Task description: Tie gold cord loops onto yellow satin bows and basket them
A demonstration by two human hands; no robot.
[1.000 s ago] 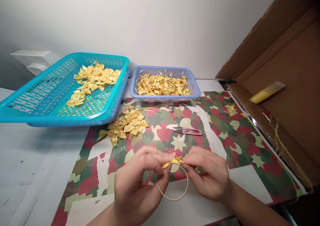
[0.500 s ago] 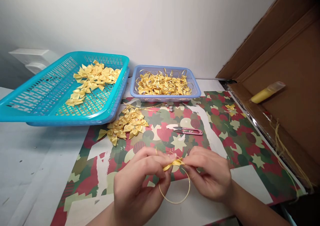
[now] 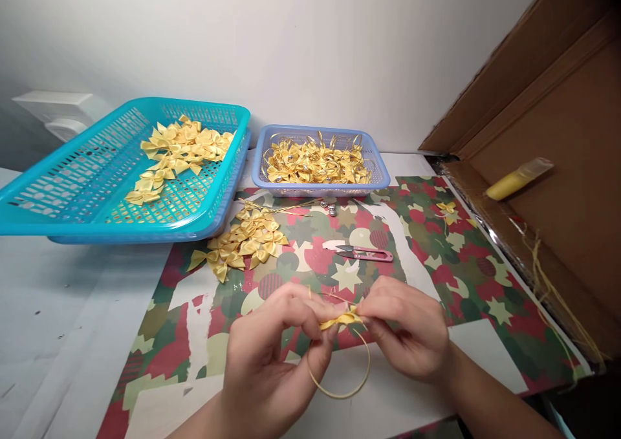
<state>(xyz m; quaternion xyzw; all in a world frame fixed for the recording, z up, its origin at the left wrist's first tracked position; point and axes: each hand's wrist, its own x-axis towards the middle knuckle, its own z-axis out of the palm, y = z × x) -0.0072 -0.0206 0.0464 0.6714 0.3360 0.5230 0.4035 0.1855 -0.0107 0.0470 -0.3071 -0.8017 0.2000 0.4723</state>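
Between my two hands is a yellow ribbon bow (image 3: 345,319), held just above the patterned mat. My left hand (image 3: 279,348) is closed, pinching the bow's left side between thumb and fingers. On its right end my right hand (image 3: 410,329) is closed too, thumb and fingertips pressed together there. A thin gold cord (image 3: 342,397) hangs in a curved loop below the bow; my fingers hide where it meets the ribbon. Beyond my hands lie pink thread snips (image 3: 366,253) and a heap of yellow bows (image 3: 247,238).
A turquoise basket (image 3: 204,216) with bows stands at the left. Behind, a lilac basket (image 3: 323,190) holds bows with gold loops. Small silver bells (image 3: 332,210) and gold cords (image 3: 291,208) lie in front of it. Cardboard (image 3: 557,103) walls the right side, with a yellow tube (image 3: 514,182).
Both hands stay pinched on the bow; my left hand and the bow have shifted slightly right. The cord loop hangs with its free right part a little farther from the ribbon.
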